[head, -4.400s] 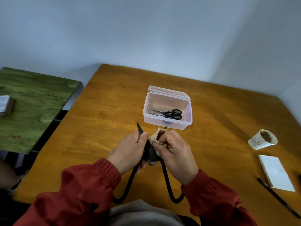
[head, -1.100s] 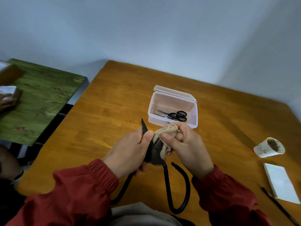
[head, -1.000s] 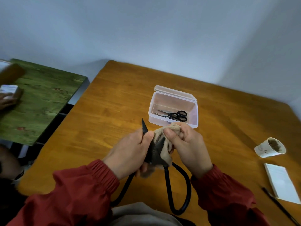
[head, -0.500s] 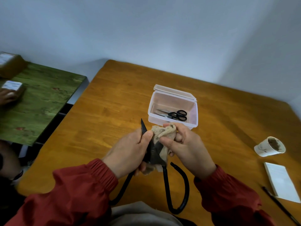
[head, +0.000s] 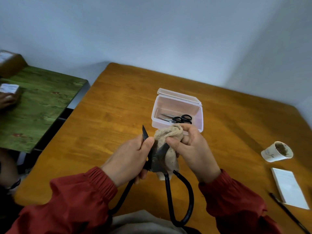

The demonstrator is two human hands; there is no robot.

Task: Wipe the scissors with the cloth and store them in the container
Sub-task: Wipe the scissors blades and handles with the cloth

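Large black scissors (head: 157, 162) with long looped handles are held open over the near edge of the wooden table (head: 108, 119). My left hand (head: 130, 159) grips one blade, whose tip pokes up past my thumb. My right hand (head: 192, 152) pinches a bunched beige cloth (head: 168, 135) around the other blade, hiding its tip. Just beyond stands a clear plastic container (head: 177, 109) with its lid open. Small black-handled scissors (head: 179, 119) lie inside it.
At the right lie a tipped paper cup (head: 276, 152), a white notepad (head: 289, 187) and a black pen (head: 287, 213). A green table (head: 38, 105) stands at the left, where another person's hand (head: 6, 100) holds a small box.
My right hand has slid the cloth up along the blade toward its tip, baring more of the blade near the pivot. My left hand keeps its hold.
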